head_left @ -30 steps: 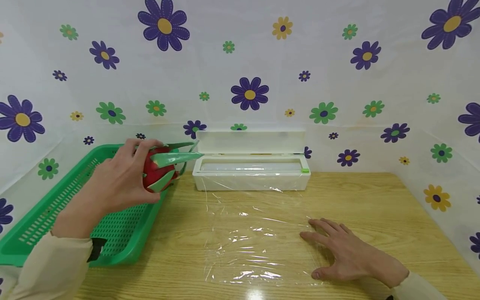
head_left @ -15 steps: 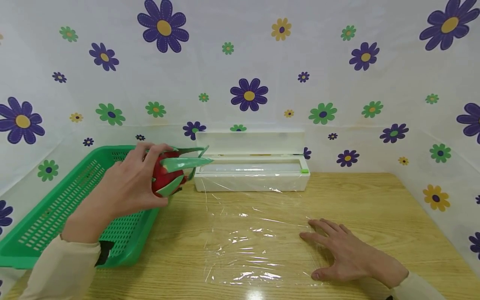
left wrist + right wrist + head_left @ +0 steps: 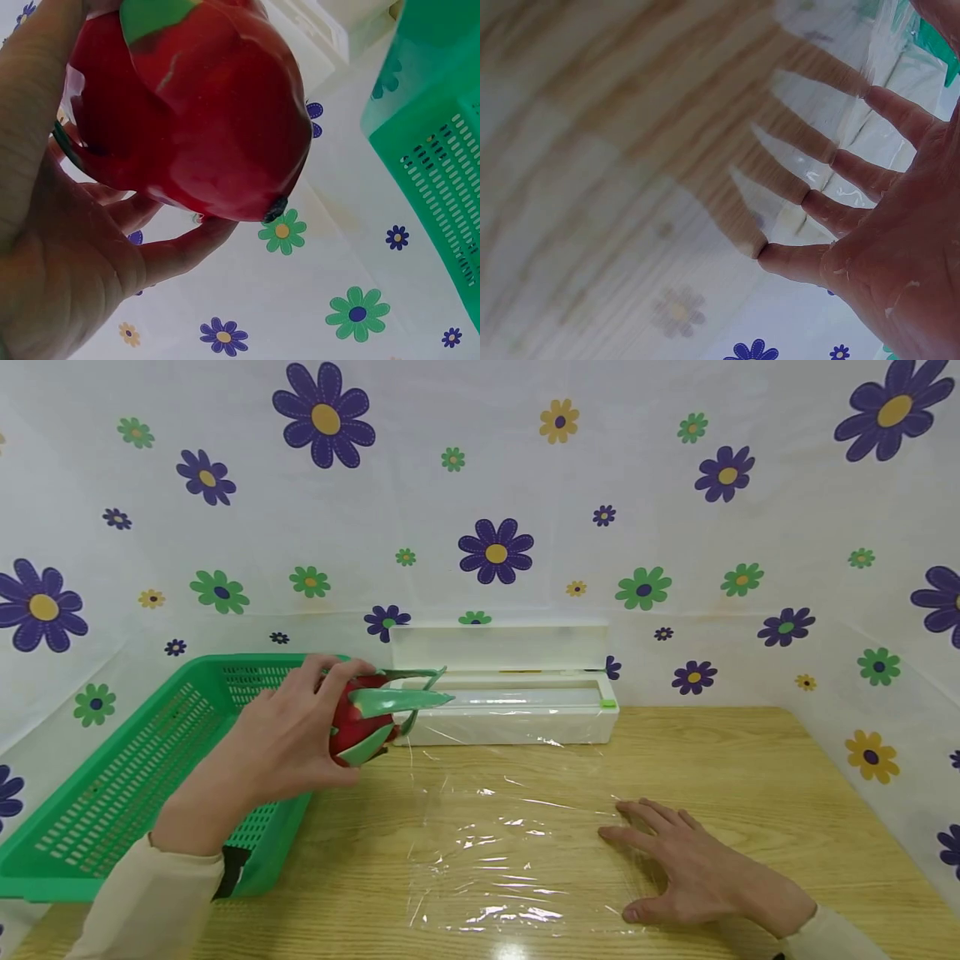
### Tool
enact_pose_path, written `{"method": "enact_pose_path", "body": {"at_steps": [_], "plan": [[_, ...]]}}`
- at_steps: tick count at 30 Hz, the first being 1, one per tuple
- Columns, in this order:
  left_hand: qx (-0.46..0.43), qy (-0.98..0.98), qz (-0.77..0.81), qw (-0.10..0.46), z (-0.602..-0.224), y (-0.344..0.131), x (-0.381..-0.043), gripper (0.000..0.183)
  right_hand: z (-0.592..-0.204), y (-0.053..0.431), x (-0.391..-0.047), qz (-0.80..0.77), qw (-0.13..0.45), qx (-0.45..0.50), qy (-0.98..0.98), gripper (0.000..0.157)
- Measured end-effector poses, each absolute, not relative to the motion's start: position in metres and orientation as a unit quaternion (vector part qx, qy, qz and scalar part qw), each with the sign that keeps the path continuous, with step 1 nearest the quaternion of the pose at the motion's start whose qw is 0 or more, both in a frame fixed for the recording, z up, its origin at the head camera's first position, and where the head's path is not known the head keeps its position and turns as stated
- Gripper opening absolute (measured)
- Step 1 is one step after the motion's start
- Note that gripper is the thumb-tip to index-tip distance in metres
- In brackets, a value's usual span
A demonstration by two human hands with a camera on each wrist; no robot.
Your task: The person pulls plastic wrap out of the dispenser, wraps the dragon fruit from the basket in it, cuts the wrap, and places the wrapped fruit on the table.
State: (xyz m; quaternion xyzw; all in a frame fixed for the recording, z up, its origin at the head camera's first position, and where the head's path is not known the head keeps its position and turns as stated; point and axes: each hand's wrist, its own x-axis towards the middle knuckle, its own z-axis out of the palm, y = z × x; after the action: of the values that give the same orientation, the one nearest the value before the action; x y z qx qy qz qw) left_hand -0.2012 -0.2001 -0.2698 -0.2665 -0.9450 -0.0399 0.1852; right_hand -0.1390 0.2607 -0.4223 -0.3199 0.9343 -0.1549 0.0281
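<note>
A dragon fruit (image 3: 364, 718), red with green leaf tips, is gripped by my left hand (image 3: 288, 735) above the table, beside the basket's right edge. In the left wrist view the fingers wrap round the glossy red dragon fruit (image 3: 202, 112). A clear sheet of cling film (image 3: 495, 843) stretches over the table from the white dispenser box (image 3: 502, 727). With fingers spread, my right hand (image 3: 697, 868) rests at the film's right edge. Its fingertips touch the tabletop in the right wrist view, where the hand (image 3: 900, 217) shows from the palm side.
A green perforated basket (image 3: 285, 852) stands at the left. The dispenser's lid (image 3: 498, 647) is raised at the back, with a roll (image 3: 510, 697) inside and a small green piece (image 3: 607, 703) at its right end. A flowered cloth (image 3: 690, 527) hangs behind the wooden table (image 3: 727, 752).
My left hand has carried the dragon fruit rightward and slightly down, from over the basket's edge toward the film. The right hand has stayed in place.
</note>
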Motion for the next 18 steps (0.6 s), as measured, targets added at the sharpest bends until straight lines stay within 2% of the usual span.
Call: {"method": "enact_pose_path", "body": {"at_steps": [18], "plan": [[-0.278, -0.942, -0.041, 0.182, -0.276, -0.185, -0.202, 0.100, -0.423, 0.260, -0.139, -0.154, 0.023, -0.319, 0.935, 0.083]]}}
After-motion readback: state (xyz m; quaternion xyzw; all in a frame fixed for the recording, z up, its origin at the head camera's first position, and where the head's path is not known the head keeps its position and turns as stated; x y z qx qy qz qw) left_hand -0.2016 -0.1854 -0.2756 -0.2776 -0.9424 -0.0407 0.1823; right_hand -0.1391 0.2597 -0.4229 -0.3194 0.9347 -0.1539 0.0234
